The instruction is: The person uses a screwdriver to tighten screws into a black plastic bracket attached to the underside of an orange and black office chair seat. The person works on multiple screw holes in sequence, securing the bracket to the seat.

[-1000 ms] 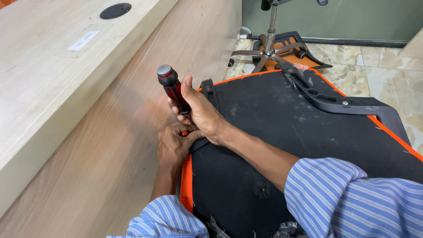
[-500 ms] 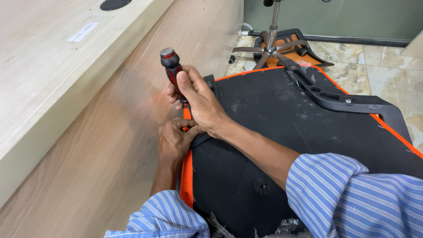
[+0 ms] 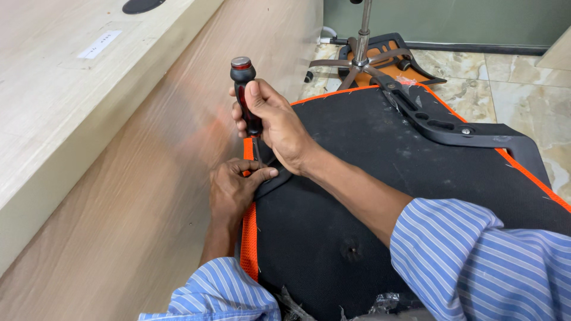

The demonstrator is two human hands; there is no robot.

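My right hand (image 3: 275,123) grips a screwdriver (image 3: 245,95) with a red and black handle, held upright with its tip down at the left edge of an upturned chair seat (image 3: 380,196). The seat has a black underside and orange mesh trim. My left hand (image 3: 233,187) presses on the seat's left edge just below the screwdriver tip, fingers on a black bracket (image 3: 275,178) there. The tip itself is hidden between my hands. Both arms wear blue striped sleeves.
A black armrest bracket (image 3: 458,128) lies across the seat's far right. A chair base with a metal column (image 3: 361,56) stands on the tiled floor behind. A wooden desk side panel (image 3: 137,178) rises close on the left.
The view has shifted slightly. My right hand with the screwdriver has stayed at the seat's left edge, the handle now more upright. The left hand stays put.
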